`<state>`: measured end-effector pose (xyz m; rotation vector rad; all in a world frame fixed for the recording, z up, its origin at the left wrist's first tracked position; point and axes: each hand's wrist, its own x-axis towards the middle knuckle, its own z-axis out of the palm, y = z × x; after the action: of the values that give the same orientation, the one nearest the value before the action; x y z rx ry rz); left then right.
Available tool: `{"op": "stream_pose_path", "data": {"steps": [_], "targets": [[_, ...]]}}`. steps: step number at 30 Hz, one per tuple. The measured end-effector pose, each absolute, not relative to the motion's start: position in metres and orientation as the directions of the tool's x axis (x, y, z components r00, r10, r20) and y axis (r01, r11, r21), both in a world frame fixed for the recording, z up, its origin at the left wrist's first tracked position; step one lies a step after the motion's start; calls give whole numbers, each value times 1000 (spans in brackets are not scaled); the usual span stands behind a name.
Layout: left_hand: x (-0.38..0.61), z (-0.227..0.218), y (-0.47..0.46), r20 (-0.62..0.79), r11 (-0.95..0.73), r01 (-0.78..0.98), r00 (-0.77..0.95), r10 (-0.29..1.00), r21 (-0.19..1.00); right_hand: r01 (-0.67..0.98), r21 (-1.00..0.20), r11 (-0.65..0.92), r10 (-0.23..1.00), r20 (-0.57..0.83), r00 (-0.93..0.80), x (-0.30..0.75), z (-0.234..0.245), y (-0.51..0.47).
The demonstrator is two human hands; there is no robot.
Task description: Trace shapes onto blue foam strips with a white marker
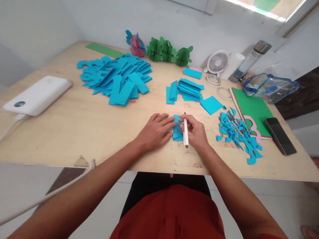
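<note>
Near the middle of the worktop's [94, 132] front edge, we had a small blue card [177, 133] lying flat. Our left hand [158, 131] was spread open and grasped nothing, its fingertips on the card's left side, while our right hand [196, 131] gripped a white pen [186, 132] with fingers at the card's right side. We could not tell whether the pen touched the paper. We judged that the card might twist if the left fingertips pressed too lightly, and that a stray stroke would then mark it. Toward the worktop's right edge, blue scraps [233, 127] lay loose, so a wide sweep of the right hand could scatter them. Toward the back edge, left of the middle, the blue heap [117, 74] overlapped untidily, and we thought a knock might make it slide.
</note>
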<state>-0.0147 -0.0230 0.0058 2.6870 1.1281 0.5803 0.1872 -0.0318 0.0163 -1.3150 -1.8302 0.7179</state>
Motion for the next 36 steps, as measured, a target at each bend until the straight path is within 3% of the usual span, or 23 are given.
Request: {"op": "stream_pose_path", "data": {"steps": [11,17,25,36], "targets": [[-15,3,-23,305,-708,645,639,706,288,622,-586,518,852,421,-312,189,19,-32],[-15,2,-22,315,-710,648,637,704,277,696,-513,503,861,369,-350,189,24,-35],[-14,1,-22,328,-708,642,628,706,294,816,-277,506,855,281,-435,180,42,-51],[-16,0,-21,328,-705,635,624,709,316,792,-228,567,801,378,-464,185,23,-59]]}}
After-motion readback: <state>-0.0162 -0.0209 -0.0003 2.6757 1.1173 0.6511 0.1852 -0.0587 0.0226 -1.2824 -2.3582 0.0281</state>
